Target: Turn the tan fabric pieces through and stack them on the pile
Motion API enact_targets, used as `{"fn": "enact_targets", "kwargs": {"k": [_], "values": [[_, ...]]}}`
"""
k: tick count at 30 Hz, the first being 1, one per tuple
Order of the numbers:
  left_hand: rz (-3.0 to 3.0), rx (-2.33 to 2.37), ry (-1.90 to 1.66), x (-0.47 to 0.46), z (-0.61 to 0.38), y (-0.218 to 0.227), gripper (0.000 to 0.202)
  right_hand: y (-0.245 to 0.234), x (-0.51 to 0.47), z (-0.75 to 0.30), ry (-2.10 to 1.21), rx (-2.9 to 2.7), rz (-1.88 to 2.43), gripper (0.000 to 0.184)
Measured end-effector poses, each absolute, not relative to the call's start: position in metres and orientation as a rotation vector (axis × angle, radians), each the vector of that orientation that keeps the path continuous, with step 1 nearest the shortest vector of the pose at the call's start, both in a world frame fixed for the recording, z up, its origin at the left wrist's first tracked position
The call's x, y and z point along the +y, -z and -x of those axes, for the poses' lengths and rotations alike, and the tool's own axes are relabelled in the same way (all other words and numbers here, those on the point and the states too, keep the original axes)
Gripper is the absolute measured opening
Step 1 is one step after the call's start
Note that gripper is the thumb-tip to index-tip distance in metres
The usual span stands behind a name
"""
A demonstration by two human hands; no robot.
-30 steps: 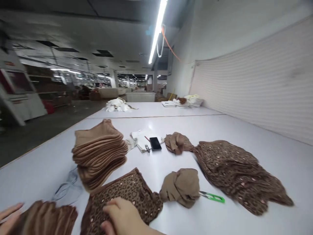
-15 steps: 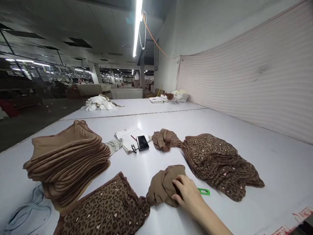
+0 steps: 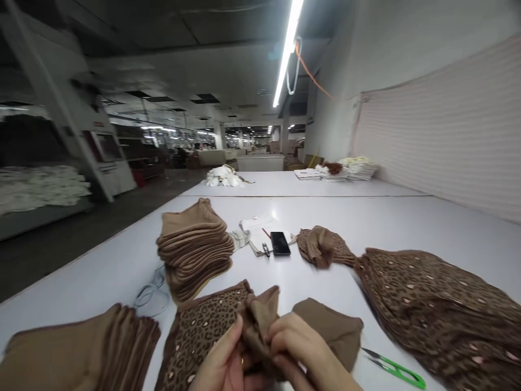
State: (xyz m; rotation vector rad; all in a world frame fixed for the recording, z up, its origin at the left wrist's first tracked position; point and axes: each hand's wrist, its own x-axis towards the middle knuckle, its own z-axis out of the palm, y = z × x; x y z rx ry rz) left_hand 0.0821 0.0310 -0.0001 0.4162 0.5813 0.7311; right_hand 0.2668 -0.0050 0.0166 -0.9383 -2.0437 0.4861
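My left hand (image 3: 222, 365) and my right hand (image 3: 303, 355) both pinch a plain brown fabric piece (image 3: 325, 328) near the table's front edge, its bunched end raised between them. Under and left of it lies a leopard-print piece (image 3: 199, 331). A tall stack of plain brown pieces (image 3: 193, 247) stands behind that. Another brown stack (image 3: 77, 350) sits at the front left. A wide pile of leopard-print pieces (image 3: 435, 304) spreads on the right. Green-handled thread snips (image 3: 396, 369) lie just right of my right hand.
On the white table (image 3: 345, 217) behind lie a black phone (image 3: 280, 243), papers (image 3: 260, 231), small dark snips (image 3: 266, 250) and a crumpled brown-and-leopard piece (image 3: 321, 247). A clear plastic loop (image 3: 150, 290) lies left of the stack. Farther tables carry white fabric (image 3: 222, 175) and stacked pieces (image 3: 350, 168).
My right hand has lifted the plain brown piece from the table and drawn it nearer, and my left hand has joined it. The view has swung left.
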Motion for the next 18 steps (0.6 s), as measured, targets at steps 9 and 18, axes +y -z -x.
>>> {"fn": "enact_targets", "kwargs": {"k": [9, 18], "values": [[-0.752, 0.931, -1.35, 0.019, -0.073, 0.021, 0.037, -0.006, 0.022, -0.221, -0.409, -1.838, 1.204, 0.018], [-0.509, 0.546, -1.038, 0.018, -0.063, 0.031, 0.056, 0.035, 0.034, -0.204, -0.357, -1.677, 1.113, 0.034]]}}
